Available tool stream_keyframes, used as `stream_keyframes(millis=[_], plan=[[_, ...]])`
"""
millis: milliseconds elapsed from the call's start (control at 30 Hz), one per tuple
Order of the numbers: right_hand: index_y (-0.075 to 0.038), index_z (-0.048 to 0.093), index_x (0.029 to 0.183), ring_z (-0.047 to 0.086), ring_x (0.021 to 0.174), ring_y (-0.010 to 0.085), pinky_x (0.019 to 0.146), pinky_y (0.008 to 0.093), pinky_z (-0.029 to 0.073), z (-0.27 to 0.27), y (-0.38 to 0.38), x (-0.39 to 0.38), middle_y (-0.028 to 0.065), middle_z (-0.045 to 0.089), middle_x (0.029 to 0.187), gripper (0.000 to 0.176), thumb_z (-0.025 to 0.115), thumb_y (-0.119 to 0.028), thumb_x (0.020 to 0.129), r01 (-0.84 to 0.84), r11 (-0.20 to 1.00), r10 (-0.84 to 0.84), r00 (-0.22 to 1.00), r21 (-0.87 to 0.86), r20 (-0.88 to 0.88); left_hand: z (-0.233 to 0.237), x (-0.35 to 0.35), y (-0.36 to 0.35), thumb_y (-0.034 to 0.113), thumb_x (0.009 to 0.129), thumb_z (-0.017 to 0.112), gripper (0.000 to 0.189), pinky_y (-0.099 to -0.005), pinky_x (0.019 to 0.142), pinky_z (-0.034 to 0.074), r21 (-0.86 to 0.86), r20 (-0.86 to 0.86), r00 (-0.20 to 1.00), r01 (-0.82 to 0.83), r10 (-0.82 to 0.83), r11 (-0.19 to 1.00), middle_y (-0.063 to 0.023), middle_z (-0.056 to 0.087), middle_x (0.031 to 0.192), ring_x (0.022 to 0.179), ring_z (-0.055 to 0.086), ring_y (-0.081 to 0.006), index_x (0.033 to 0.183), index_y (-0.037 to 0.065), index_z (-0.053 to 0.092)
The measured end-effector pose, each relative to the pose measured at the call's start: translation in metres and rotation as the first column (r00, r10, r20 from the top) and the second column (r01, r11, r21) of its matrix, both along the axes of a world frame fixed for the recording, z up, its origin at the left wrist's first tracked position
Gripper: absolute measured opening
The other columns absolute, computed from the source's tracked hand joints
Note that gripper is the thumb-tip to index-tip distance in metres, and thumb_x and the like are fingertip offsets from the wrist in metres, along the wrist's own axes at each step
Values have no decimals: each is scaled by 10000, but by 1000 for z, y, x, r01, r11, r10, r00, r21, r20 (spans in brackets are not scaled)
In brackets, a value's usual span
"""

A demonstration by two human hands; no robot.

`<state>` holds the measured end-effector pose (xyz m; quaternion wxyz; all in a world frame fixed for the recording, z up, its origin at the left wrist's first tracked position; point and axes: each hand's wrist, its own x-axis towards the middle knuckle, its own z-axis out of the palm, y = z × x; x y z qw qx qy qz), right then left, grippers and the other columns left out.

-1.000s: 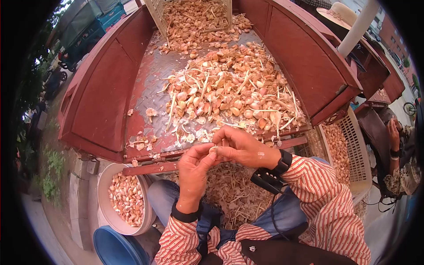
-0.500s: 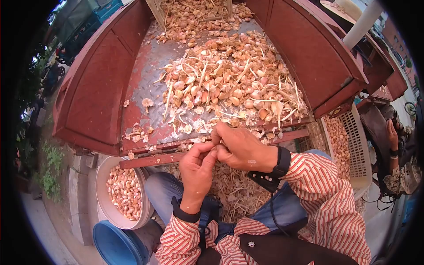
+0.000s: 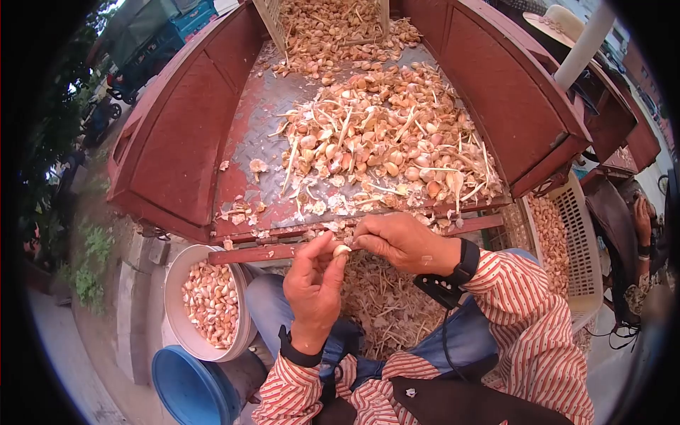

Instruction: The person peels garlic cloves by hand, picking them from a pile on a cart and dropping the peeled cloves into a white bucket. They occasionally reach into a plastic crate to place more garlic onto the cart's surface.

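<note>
A pale garlic clove (image 3: 341, 251) is pinched between the thumb and fingers of my left hand (image 3: 316, 280), in front of the cart's edge. Just right of it is my right hand (image 3: 406, 244), its thumb and fingers pressed together; whatever they hold is too small to name. Beyond both hands, a heap of garlic cloves, stems and skins (image 3: 386, 142) lies on the red cart bed (image 3: 244, 152). At lower left, a white bucket (image 3: 172, 297) holds many cloves (image 3: 210, 303).
A blue bucket (image 3: 161, 382) stands below the white one. Stems and skins (image 3: 389, 304) lie between the knees. On the right is a plastic crate (image 3: 582, 244) with cloves, and past it another person's hand (image 3: 642, 218). A wooden bar (image 3: 273, 253) crosses near my left hand.
My hands have moved apart, and the clove now shows in my left fingertips. The whole view has shifted slightly, with the cart appearing a little lower and further right.
</note>
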<state>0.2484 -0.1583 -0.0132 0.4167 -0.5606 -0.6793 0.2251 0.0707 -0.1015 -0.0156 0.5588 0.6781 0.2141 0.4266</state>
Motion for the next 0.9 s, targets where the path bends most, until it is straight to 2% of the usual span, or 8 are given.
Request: stream_keyframes(millis=[200,300,400,500,600,633,733,900], plan=[[-36,445,874,580,628,350,510,443,436,9,-9,-16,144,544,719,152,512,-170,844,4,995,-35,947,97,319,-8,3,-5,-41,839,570,330,-221,768,455,36,-22,1000,-17,18,999,-83,587,986,863,572,-117,1158,-33,486],[-39,431,864,588,611,335,483,428,438,12,-11,-21,157,555,716,149,522,-143,808,88,991,-120,914,99,387,-10,5,-7,-45,836,572,325,-220,767,457,187,-119,991,-43,66,981,-81,587,974,857,574,-117,1151,-32,492],[-28,434,870,586,615,353,503,435,445,14,-14,-20,174,562,709,151,506,-145,808,126,990,-94,916,-59,390,-11,10,-11,-47,837,570,315,-218,765,457,157,-84,996,-30,44,987,-75,587,962,858,573,-117,1143,-29,499],[-2,446,834,575,638,362,545,429,442,6,-11,-13,197,556,702,148,480,-146,825,79,994,-70,990,-72,125,-14,12,-12,-34,825,586,292,-206,689,468,119,-24,999,-35,38,992,-61,599,935,797,583,-98,1112,-6,542],[-15,498,857,543,637,257,579,351,417,-4,0,-7,122,522,678,164,470,-175,882,62,996,-75,975,-68,-209,0,1,-13,-28,830,583,305,-206,702,473,-135,9,1000,10,-9,991,-67,596,939,806,584,-102,1129,-21,522],[-7,510,835,500,664,196,613,314,405,-8,4,-4,110,496,696,225,437,-201,922,89,978,-116,983,-187,-140,3,-6,-11,-23,828,586,311,-213,714,478,-186,26,1000,14,-9,983,-70,595,936,809,587,-109,1132,-26,515],[-6,508,826,483,635,185,594,305,400,1,5,-9,100,490,690,238,447,-215,925,-26,993,7,987,-113,-163,12,-25,-6,-10,825,590,323,-229,735,494,-305,57,998,14,4,952,-77,593,927,809,597,-127,1135,-38,502],[-62,471,922,587,622,355,520,449,431,12,3,-39,134,578,718,165,520,-207,860,-110,994,104,957,9,270,10,-34,-7,-18,822,591,309,-222,722,492,-311,46,998,-29,46,950,-73,593,926,797,594,-119,1121,-35,513]])
